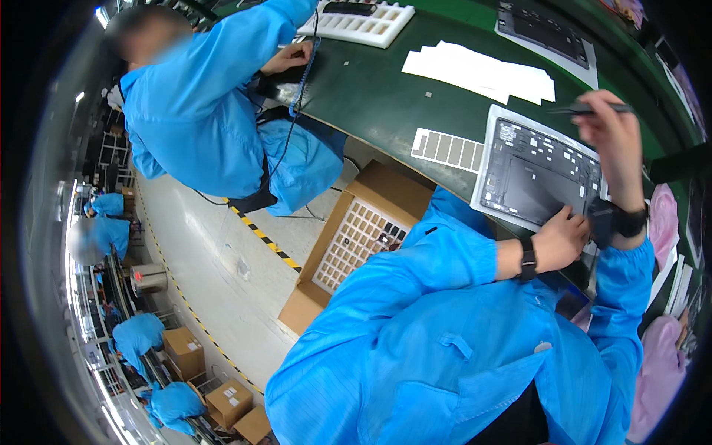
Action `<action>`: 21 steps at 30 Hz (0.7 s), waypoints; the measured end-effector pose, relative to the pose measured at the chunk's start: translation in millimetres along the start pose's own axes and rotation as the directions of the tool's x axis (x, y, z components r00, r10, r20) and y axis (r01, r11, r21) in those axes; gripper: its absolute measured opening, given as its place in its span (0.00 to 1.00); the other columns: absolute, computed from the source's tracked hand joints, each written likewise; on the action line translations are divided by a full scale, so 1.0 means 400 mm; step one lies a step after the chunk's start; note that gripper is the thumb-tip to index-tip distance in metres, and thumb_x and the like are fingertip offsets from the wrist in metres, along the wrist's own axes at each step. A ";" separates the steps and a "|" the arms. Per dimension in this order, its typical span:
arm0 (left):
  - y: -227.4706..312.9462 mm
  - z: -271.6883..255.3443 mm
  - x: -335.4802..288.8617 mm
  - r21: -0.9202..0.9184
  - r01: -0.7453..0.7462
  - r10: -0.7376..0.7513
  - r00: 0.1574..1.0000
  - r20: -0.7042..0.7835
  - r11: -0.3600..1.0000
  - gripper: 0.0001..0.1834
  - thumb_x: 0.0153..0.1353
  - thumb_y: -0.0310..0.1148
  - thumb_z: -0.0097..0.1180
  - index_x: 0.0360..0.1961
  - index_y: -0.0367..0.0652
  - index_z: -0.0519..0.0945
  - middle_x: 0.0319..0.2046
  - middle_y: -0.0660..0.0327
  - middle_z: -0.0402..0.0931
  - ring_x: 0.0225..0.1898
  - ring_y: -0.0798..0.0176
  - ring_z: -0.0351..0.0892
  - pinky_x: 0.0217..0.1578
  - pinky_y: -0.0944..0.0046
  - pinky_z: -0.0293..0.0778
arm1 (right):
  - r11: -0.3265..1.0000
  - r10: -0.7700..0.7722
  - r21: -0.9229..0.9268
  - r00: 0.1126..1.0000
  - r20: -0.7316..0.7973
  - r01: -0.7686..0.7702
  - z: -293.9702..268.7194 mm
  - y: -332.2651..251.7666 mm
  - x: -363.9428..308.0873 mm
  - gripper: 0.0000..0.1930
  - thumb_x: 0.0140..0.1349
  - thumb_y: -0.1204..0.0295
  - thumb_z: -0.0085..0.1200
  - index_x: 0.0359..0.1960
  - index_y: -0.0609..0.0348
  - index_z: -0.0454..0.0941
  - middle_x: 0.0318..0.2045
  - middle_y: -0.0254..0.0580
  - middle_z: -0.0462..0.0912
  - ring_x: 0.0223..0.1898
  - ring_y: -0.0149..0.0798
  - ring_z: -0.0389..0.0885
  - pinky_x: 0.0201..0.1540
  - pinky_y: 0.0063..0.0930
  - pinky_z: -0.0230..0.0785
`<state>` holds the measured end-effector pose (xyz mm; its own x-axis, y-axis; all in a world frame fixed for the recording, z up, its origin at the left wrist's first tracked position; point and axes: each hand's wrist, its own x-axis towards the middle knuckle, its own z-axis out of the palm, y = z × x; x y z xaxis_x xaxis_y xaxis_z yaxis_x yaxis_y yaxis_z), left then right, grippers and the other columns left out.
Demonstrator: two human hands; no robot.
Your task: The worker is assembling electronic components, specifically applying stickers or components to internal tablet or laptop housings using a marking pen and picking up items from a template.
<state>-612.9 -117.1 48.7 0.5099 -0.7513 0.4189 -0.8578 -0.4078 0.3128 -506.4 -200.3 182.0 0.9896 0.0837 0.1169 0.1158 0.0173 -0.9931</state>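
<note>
A dark tablet back housing (538,178), dotted with small white pieces, lies in a pale tray on the green workbench. My left hand (561,241), a black band at its wrist, has its fingers curled at the housing's near edge. Above the far right corner of the housing is my right hand (612,133), slightly blurred. It grips dark tweezers (586,109), whose tips point left over the bench. To the left of the housing lies a white sheet with grey rectangular strips (448,150). A black wrist strap (630,221) circles my right wrist.
White paper sheets (478,73) lie beyond the housing, with another dark panel (545,33) at the far right. A co-worker in blue (200,111) sits at my left. An open cardboard box (311,297) with a white compartment tray stands below the bench edge. Pink cloths (660,356) hang at right.
</note>
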 end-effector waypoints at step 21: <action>-0.366 -0.280 -0.440 -0.016 0.440 -0.427 0.861 -0.277 0.898 0.21 0.57 0.32 0.57 0.53 0.43 0.78 0.53 0.58 0.76 0.60 0.57 0.71 0.60 0.52 0.61 | 0.983 0.134 -0.140 0.982 0.135 -0.115 0.395 0.345 0.021 0.11 0.69 0.67 0.49 0.36 0.64 0.76 0.24 0.36 0.79 0.25 0.24 0.75 0.29 0.18 0.67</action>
<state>-570.0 132.8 24.8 0.8229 -0.3286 0.4636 -0.5447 -0.6886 0.4787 -495.5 -39.8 47.2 0.9756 0.2187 -0.0178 0.0116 -0.1325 -0.9911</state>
